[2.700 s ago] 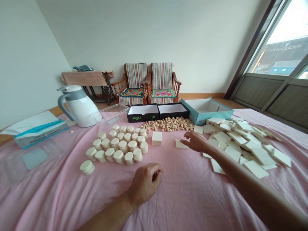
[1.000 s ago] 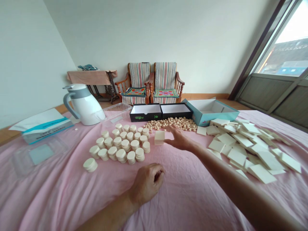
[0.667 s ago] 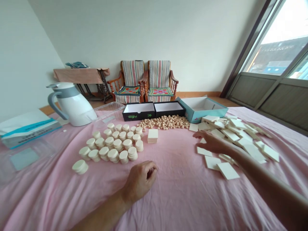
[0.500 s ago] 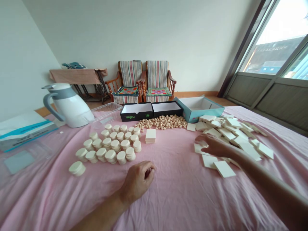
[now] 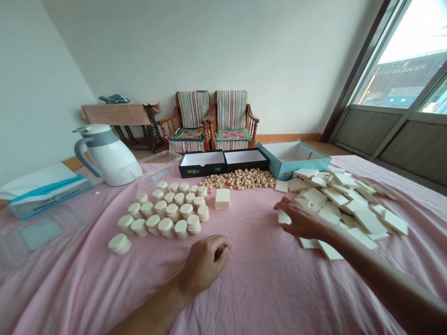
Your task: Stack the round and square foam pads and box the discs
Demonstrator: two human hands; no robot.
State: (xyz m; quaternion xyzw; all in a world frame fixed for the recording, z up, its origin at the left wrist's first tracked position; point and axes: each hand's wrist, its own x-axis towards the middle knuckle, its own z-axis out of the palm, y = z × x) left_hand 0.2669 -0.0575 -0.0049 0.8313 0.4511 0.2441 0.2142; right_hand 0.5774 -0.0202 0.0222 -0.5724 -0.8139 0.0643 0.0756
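My right hand (image 5: pixel 300 218) lies on a cream square tile (image 5: pixel 282 217) at the left edge of a spread of square tiles (image 5: pixel 345 204), fingers curled over it. My left hand (image 5: pixel 206 261) rests on the pink cloth (image 5: pixel 251 279) as a loose fist with nothing visible in it. A small stack of square tiles (image 5: pixel 222 198) stands beside rows of stacked round discs (image 5: pixel 167 211). A heap of small wooden beads (image 5: pixel 240 179) lies behind the stack.
Two black open boxes (image 5: pixel 223 162) and a teal open box (image 5: pixel 295 158) sit at the back. A white jug (image 5: pixel 108 156), clear plastic lids (image 5: pixel 159 166) and a blue-white box (image 5: pixel 45 188) are at the left. Two striped chairs (image 5: pixel 213 121) stand by the wall.
My right hand left the small tile stack, swung right to the loose tiles, and now covers one at their left edge. My left fist has stayed put.
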